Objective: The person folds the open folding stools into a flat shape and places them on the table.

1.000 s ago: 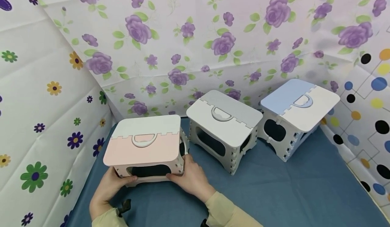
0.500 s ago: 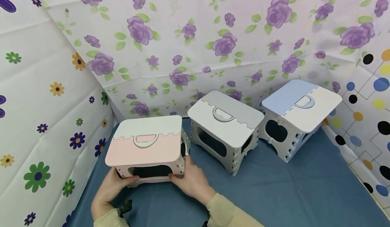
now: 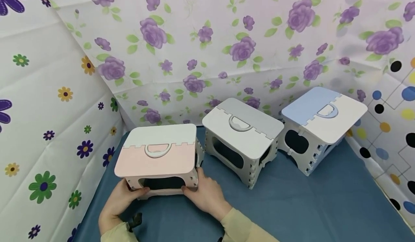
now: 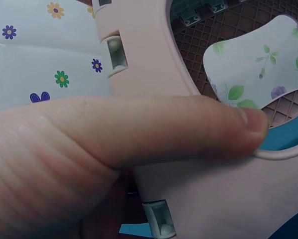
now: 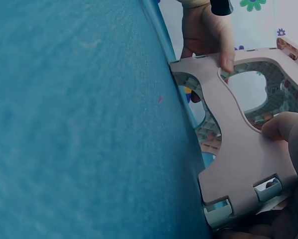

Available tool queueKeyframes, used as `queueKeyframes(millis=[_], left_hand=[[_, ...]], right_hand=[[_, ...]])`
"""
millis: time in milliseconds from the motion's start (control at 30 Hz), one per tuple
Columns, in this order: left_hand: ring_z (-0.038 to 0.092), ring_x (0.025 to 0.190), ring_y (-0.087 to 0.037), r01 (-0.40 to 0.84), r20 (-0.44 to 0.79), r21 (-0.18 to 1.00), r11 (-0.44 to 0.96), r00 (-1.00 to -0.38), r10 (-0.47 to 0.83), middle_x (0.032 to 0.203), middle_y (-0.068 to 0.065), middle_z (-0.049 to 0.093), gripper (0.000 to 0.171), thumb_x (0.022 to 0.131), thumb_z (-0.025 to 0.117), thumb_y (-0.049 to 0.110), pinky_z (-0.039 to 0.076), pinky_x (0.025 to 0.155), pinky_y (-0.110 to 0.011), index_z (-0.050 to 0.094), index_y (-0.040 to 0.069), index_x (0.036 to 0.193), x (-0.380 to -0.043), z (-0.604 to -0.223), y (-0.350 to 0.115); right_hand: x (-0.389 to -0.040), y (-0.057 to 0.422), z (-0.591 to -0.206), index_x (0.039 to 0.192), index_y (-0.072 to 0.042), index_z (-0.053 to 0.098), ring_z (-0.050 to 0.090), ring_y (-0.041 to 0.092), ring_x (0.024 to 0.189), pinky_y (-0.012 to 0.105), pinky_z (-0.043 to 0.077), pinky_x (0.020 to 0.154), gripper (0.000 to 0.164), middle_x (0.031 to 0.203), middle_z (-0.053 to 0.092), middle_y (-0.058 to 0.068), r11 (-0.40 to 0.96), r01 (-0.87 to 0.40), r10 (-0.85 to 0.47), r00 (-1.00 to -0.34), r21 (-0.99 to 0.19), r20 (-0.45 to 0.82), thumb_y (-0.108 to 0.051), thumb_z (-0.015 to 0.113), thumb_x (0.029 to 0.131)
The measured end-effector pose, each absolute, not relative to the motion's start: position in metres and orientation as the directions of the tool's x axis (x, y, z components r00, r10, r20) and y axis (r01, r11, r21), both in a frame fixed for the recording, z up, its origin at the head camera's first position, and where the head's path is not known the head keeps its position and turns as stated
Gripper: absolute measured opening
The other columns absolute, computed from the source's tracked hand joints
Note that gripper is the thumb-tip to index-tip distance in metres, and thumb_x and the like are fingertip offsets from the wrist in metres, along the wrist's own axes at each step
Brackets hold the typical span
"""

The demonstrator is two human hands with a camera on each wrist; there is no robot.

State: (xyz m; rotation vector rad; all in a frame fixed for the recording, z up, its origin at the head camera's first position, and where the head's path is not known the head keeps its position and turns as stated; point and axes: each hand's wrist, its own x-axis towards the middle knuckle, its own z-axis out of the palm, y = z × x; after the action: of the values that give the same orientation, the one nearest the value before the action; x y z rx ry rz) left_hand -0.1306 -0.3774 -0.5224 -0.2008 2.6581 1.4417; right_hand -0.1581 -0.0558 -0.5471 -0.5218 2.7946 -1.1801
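Note:
A pink-and-white folding step stool [image 3: 155,166] stands upright on its legs at the left, its top showing a curved white carry handle [image 3: 158,151]. My left hand [image 3: 118,200] grips its front left corner, the thumb lying across the front panel to the edge of the oval opening in the left wrist view. The front right corner is gripped by my right hand [image 3: 209,195], thumb on the panel at the opening's lower edge. In the right wrist view the stool's pink front panel [image 5: 233,144] lies between both hands. Most of the other fingers are hidden behind the legs.
A grey-and-white folding stool [image 3: 241,126] stands close to the right of the pink one. Farther right is a blue-and-white stool [image 3: 324,114]. All stand on a blue cloth [image 3: 291,206], with a floral sheet [image 3: 207,54] behind and patterned sheets at both sides.
The whole head view has shifted slightly, so everything appears a little farther right and lower. Both hands keep the same hold on the pink-and-white stool, which stays in place beside the others.

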Motion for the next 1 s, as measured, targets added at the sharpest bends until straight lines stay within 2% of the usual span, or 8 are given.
queueKeyframes(millis=[233, 367, 433, 567, 767, 1000], left_hand=[[0.065, 0.115, -0.027, -0.249, -0.237, 0.785, 0.567, -0.967, -0.097, 0.139, -0.024, 0.063, 0.079, 0.094, 0.086, 0.035, 0.054, 0.09, -0.037, 0.046, -0.002, 0.151, -0.1283, -0.5194, -0.3759], [0.066, 0.113, -0.027, -0.253, -0.239, 0.789, 0.56, -0.966, -0.098, 0.138, -0.022, 0.065, 0.078, 0.093, 0.087, 0.036, 0.054, 0.089, -0.036, 0.048, -0.001, 0.15, -0.1294, -0.5199, -0.375], [0.066, 0.113, -0.026, -0.235, -0.226, 0.795, 0.559, -0.97, -0.087, 0.138, -0.023, 0.064, 0.078, 0.094, 0.086, 0.034, 0.054, 0.088, -0.036, 0.047, -0.001, 0.151, -0.1301, -0.5204, -0.3751], [0.066, 0.113, -0.025, -0.22, -0.218, 0.811, 0.542, -0.973, -0.068, 0.14, -0.025, 0.063, 0.077, 0.095, 0.085, 0.03, 0.055, 0.086, -0.035, 0.045, -0.003, 0.153, -0.1303, -0.5217, -0.3751], [0.065, 0.113, -0.023, -0.224, -0.218, 0.815, 0.535, -0.973, -0.075, 0.141, -0.024, 0.063, 0.076, 0.096, 0.085, 0.028, 0.055, 0.087, -0.034, 0.045, -0.001, 0.153, -0.1293, -0.5219, -0.3759], [0.065, 0.115, -0.024, -0.205, -0.205, 0.813, 0.546, -0.977, -0.062, 0.142, -0.026, 0.062, 0.077, 0.096, 0.084, 0.026, 0.055, 0.086, -0.032, 0.042, -0.003, 0.155, -0.1309, -0.5205, -0.3777]], right_hand=[[-0.1563, -0.0565, -0.5497, 0.164, 0.0, 0.026, 0.066, 0.014, 0.065, 0.035, 0.052, 0.056, 0.1, 0.099, 0.075, 0.017, 0.64, -0.255, -0.309, -0.949, -0.725, 0.061, -0.057, 0.072, 0.096], [-0.1561, -0.0558, -0.5496, 0.165, 0.007, 0.019, 0.069, 0.02, 0.067, 0.04, 0.054, 0.057, 0.111, 0.098, 0.075, 0.02, 0.631, -0.23, -0.294, -0.955, -0.741, 0.046, -0.058, 0.074, 0.094], [-0.1568, -0.0551, -0.549, 0.165, 0.009, 0.021, 0.073, 0.023, 0.074, 0.042, 0.057, 0.061, 0.11, 0.103, 0.076, 0.022, 0.62, -0.233, -0.304, -0.952, -0.75, 0.045, -0.057, 0.074, 0.095], [-0.1578, -0.0527, -0.5482, 0.163, 0.007, 0.03, 0.076, 0.024, 0.087, 0.043, 0.06, 0.071, 0.101, 0.114, 0.076, 0.02, 0.604, -0.253, -0.34, -0.94, -0.756, 0.043, -0.057, 0.072, 0.097], [-0.1588, -0.0519, -0.546, 0.161, 0.004, 0.037, 0.076, 0.025, 0.095, 0.045, 0.06, 0.075, 0.094, 0.122, 0.075, 0.019, 0.591, -0.268, -0.365, -0.93, -0.761, 0.044, -0.057, 0.071, 0.097], [-0.158, -0.0545, -0.5419, 0.155, 0.011, 0.041, 0.075, 0.03, 0.1, 0.049, 0.06, 0.08, 0.098, 0.124, 0.073, 0.023, 0.621, -0.236, -0.347, -0.938, -0.747, 0.008, -0.06, 0.072, 0.095]])
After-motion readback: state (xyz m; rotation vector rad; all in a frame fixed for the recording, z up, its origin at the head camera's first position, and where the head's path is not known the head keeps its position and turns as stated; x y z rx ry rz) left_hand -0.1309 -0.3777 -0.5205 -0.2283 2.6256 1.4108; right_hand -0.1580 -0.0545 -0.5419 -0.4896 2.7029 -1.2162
